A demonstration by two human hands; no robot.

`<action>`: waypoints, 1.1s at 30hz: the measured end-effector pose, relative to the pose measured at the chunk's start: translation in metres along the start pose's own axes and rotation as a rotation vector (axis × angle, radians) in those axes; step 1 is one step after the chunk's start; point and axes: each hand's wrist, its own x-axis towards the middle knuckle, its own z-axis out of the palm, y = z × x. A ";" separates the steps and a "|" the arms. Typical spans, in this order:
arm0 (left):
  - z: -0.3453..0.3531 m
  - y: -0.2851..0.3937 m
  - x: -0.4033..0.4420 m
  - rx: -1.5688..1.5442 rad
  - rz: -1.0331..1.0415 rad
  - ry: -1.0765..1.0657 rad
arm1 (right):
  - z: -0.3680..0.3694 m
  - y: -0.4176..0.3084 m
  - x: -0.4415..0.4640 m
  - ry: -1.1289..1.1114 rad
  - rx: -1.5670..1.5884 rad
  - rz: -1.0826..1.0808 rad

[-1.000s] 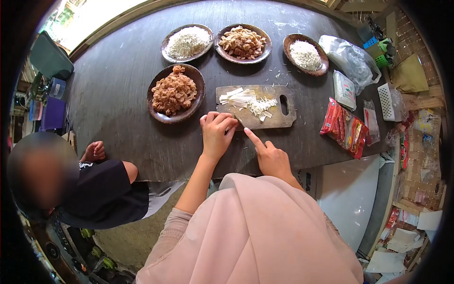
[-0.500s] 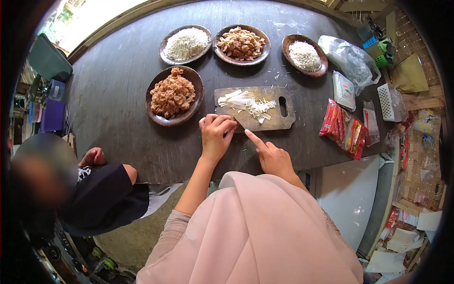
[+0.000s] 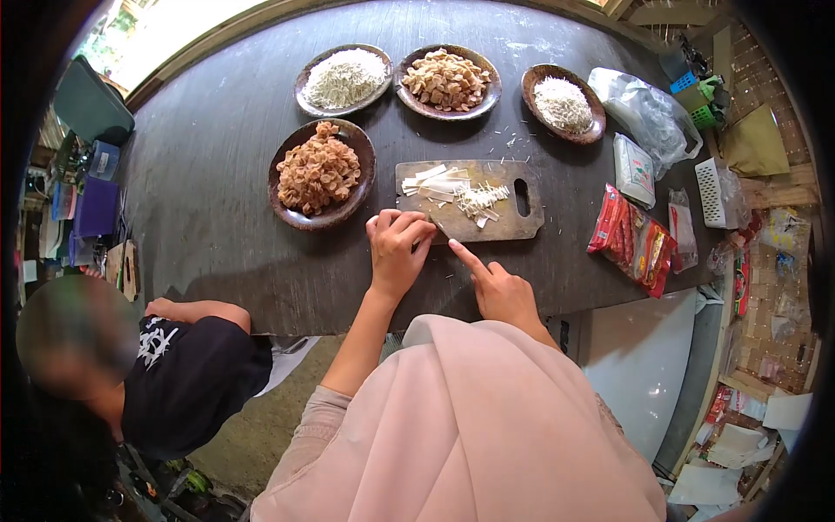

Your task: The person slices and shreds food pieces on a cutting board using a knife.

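Observation:
My left hand (image 3: 399,247) is at the lower left edge of the cutting board (image 3: 509,228), fingers curled and pressed together. Whatever they hold is hidden. From the right, my right hand (image 3: 503,289) grips a small knife (image 3: 441,229), index finger stretched along it. Only a short piece of the dark blade shows, its tip close to my left fingertips; the handle is hidden in my palm. On the board lie pale flat strips (image 3: 435,181) and a small heap of thin white shreds (image 3: 483,202).
Beyond the board stand brown plates of white shreds (image 3: 345,78), brown flakes (image 3: 446,80), more flakes (image 3: 318,174) and more shreds (image 3: 563,104). Plastic bags (image 3: 644,117) and red packets (image 3: 632,239) lie right. Another person (image 3: 196,374) leans at the table's left edge.
The person at the left has leaned lower, with a forearm now along the table edge. My hands and the knife have hardly moved.

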 end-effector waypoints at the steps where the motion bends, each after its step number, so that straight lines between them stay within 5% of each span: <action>1: 0.000 0.000 0.000 0.000 0.001 -0.001 | 0.001 -0.001 0.000 0.002 -0.011 0.001; 17: 0.005 0.000 -0.005 -0.003 -0.016 0.051 | 0.022 0.000 0.023 0.168 -0.003 -0.089; 33: 0.005 0.003 -0.004 0.008 -0.017 0.065 | -0.005 0.011 0.004 0.044 0.124 -0.016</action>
